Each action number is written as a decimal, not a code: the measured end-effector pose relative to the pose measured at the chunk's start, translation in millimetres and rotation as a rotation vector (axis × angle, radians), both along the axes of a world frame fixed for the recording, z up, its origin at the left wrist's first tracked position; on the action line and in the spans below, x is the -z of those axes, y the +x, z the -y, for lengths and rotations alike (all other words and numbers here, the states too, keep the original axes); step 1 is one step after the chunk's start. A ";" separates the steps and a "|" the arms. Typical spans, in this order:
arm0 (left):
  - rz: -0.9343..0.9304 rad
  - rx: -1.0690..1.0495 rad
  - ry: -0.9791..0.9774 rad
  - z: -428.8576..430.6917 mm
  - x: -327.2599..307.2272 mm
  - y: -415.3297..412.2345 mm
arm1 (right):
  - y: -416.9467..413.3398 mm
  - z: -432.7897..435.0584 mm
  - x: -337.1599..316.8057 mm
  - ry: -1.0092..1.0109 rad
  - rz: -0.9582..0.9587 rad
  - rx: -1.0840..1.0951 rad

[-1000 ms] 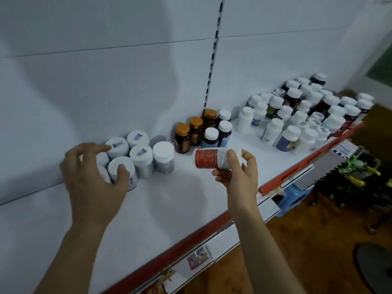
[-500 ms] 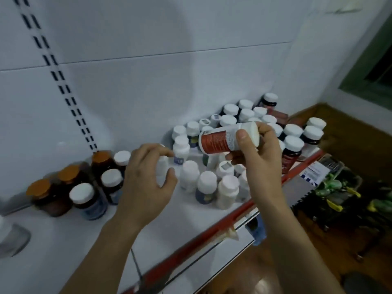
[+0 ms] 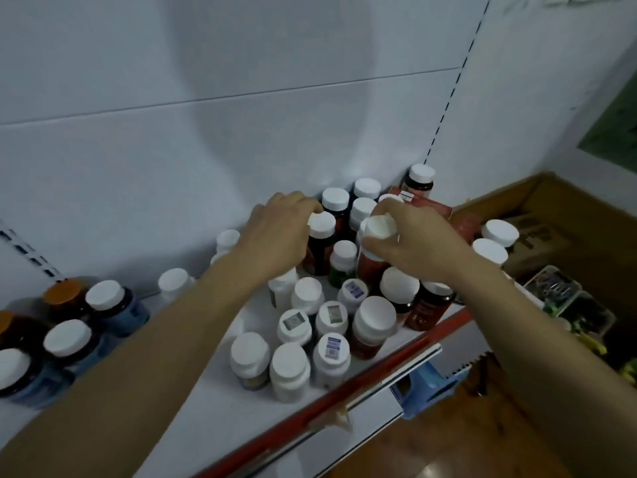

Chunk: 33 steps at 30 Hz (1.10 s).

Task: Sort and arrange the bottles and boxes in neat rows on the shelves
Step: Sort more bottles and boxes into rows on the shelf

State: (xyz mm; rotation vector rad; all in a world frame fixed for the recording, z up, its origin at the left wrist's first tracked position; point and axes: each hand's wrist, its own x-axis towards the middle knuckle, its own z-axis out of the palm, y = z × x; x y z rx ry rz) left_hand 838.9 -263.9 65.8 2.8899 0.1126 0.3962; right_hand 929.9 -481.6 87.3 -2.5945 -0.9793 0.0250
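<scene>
Well, on the far left stands a brown jar with an orange cap (image 3: pixel 62 294). Next to it are some dark bottles with blue labels (image 3: pixel 115 307) and round, smooth white lids. They all sit on a flat white shelf (image 3: pixel 220 408) with a shiny red strip along its front edge.

The left hand (image 3: pixel 275 236) reaches to the middle of the shelf. Its fingers curl down over the white lid of a tall dark bottle (image 3: pixel 319 253) and grip it from above.

In front of the hands is a bunch of small white plastic bottles (image 3: pixel 300 326) (some have little square stickers on their lids), packed close together.

The right hand (image 3: pixel 418 244) wraps its thumb and fingers round the top of the red bottle (image 3: pixel 370 270), which has a white lid and a red label. That bottle is upright, right beside the dark one, down among the others. I cannot tell if it touches the shelf.

Behind the right hand lies a red box (image 3: pixel 436 205), and further right is a brown cardboard box (image 3: pixel 551 201).
</scene>
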 end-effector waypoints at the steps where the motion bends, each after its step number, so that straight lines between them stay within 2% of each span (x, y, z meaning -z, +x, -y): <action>1: -0.052 -0.025 0.032 -4.3 -2.6 17.1 | 0.1 -2.5 3.3 -0.082 -0.003 -0.025; 4: -0.214 0.004 0.060 -16.1 -7.5 52.7 | -1.8 -10.3 14.1 -0.259 0.061 -0.146; 7: -0.326 0.106 0.146 -25.2 -4.3 66.8 | -0.6 -18.4 17.2 -0.328 0.195 -0.185; 11: -0.306 0.134 0.217 -30.5 4.2 73.9 | -0.2 -42.5 13.5 -0.387 0.369 -0.188; 14: -0.296 0.141 0.212 -36.9 3.0 76.3 | 5.1 -56.1 19.0 -0.492 0.312 -0.178; 16: -0.248 0.128 0.144 -45.3 -8.4 69.2 | 7.4 -56.1 19.8 -0.488 0.285 -0.181; 19: -0.023 0.049 -0.098 -58.8 -30.5 42.8 | 6.2 -46.1 12.0 -0.295 0.271 -0.150; 22: 0.227 -0.081 -0.411 -68.5 -45.2 -7.2 | -2.8 -40.9 -3.5 0.172 0.095 -0.113; 24: 0.380 -0.141 -0.695 -73.7 -46.6 -46.5 | -17.9 -45.4 -12.3 0.423 -0.017 -0.104; 27: 0.569 -0.141 -1.238 -76.0 -40.9 -109.4 | -58.0 -67.4 -21.3 0.759 -0.217 -0.128; 30: 0.762 -0.167 -1.619 -79.3 -36.8 -181.1 | -114.7 -104.6 -25.4 0.937 -0.517 -0.211; 33: 0.901 -0.215 -1.770 -90.9 -30.2 -267.1 | -187.8 -149.9 -22.3 0.968 -0.847 -0.321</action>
